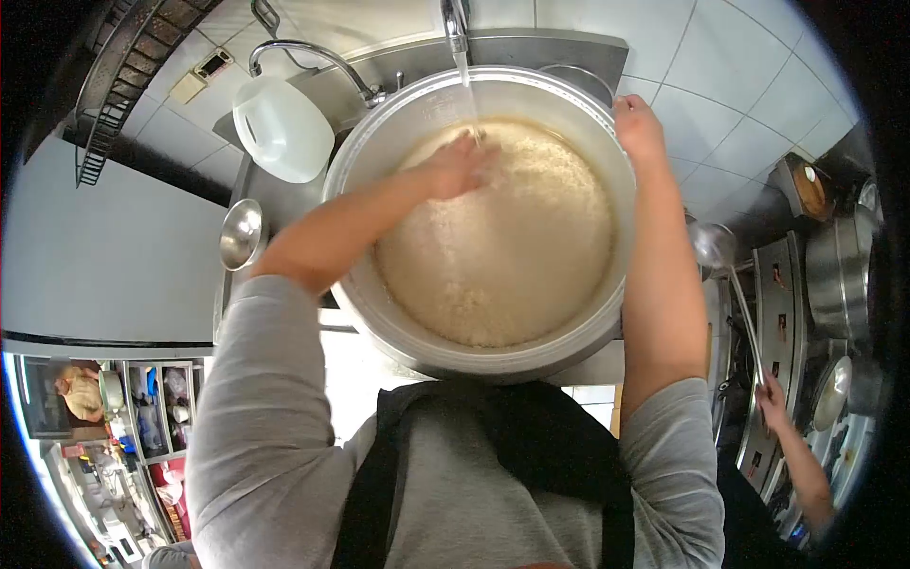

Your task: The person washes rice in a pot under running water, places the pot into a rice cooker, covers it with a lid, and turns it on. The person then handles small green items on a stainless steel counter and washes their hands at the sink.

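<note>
A large metal pot (pixel 365 180) stands in front of me, holding rice (pixel 512 247) under cloudy water. My left hand (pixel 457 169) is inside it at the water's surface, near the far side. Its fingers look stretched out and are partly blurred; I see nothing held in them. Water (pixel 466 85) runs from a tap (pixel 455 28) into the pot beside those fingers. At the far right of the pot, my right hand (pixel 639 131) is closed around the rim.
Left of the pot are a second curved tap (pixel 313 52), a white plastic container (pixel 284 133) and a metal bowl (pixel 243 233). On the right, another person's hand (pixel 773 400) holds a long ladle (pixel 714 248) near a stove. Tiled wall (pixel 720 66) rises behind.
</note>
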The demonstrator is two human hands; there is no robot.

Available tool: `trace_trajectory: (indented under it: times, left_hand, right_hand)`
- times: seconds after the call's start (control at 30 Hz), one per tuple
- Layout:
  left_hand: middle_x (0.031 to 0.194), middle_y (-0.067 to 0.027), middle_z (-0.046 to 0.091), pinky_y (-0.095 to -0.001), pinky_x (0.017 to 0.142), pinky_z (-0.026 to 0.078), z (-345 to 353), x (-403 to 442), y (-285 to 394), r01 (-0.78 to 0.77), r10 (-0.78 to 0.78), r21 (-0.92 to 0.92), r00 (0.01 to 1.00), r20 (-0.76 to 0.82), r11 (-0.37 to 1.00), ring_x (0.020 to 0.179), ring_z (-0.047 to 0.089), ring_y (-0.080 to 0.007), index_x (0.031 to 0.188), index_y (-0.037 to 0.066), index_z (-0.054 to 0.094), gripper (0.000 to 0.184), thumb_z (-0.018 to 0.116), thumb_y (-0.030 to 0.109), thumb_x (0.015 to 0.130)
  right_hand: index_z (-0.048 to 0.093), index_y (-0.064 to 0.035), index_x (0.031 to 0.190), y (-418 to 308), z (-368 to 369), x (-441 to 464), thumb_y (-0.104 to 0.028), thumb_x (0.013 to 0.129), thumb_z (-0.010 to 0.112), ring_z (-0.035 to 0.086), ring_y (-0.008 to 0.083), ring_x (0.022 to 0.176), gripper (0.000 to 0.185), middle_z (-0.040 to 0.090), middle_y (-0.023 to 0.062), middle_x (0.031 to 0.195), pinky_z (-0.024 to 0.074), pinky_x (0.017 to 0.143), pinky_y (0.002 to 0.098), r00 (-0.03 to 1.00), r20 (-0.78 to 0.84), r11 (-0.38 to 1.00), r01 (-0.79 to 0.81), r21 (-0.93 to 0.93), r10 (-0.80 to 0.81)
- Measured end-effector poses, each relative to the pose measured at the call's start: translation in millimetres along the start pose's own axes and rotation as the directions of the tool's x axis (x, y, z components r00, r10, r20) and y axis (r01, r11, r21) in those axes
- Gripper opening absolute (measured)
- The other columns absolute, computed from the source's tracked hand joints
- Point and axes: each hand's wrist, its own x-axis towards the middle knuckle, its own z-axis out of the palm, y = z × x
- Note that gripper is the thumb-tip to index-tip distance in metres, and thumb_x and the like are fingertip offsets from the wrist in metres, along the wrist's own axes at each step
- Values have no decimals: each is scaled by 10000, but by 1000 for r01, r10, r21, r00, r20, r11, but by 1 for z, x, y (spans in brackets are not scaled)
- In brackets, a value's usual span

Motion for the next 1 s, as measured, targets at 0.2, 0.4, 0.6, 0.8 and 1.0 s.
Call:
trace_trajectory:
  times: [0.2, 0.4, 0.6, 0.8, 1.0]
  left_hand:
    - [1438, -159, 144, -601, 1011, 160, 12, 74, 117, 175, -176, -15, 984, -36, 984, 1322, 109, -394, 1390, 205, 226, 726, 473, 547, 799]
    - [1459, -101, 128, -592, 1018, 171, -1, -13, 130, -565, 563, 1, 823, 79, 825, 1328, 117, -370, 1372, 271, 262, 690, 551, 476, 779]
    - [1411, -34, 285, -524, 991, 277, -54, -68, 25, -625, 567, 61, 742, 358, 779, 1309, 230, -287, 1272, 252, 439, 510, 577, 342, 789]
    - [854, -75, 633, -336, 665, 478, -47, 46, 11, 165, -130, -674, 986, 102, 720, 726, 603, -184, 916, 53, 580, 200, 602, 223, 811]
    - [1425, -148, 205, -455, 989, 334, 0, 16, -31, -39, 8, 136, 974, 225, 990, 1191, 385, -369, 1392, 175, 213, 632, 478, 82, 826]
  right_hand:
    - [524, -105, 1099, -14, -6, -12, -373, 885, 378, 537, 349, 1011, 373, 582, 153, 1084, 426, 845, 422, 1000, -18, 998, -11, -70, 9]
    - [529, -130, 1107, -7, -2, -5, -388, 877, 382, 533, 340, 1022, 376, 582, 136, 1090, 425, 848, 417, 1000, -19, 996, -7, -89, 5]
    - [543, -136, 1094, -1, 2, 1, -392, 870, 387, 528, 343, 1027, 374, 577, 140, 1098, 422, 854, 415, 999, -32, 997, 17, -75, -19]
    - [551, -125, 1085, 12, 8, 13, -418, 858, 396, 534, 342, 1017, 402, 586, 146, 1077, 425, 847, 402, 998, -27, 994, 60, -87, -62]
    - [588, -106, 1015, 23, 14, 25, -405, 846, 413, 584, 293, 919, 386, 626, 134, 964, 439, 800, 381, 994, 1, 994, 108, 7, -108]
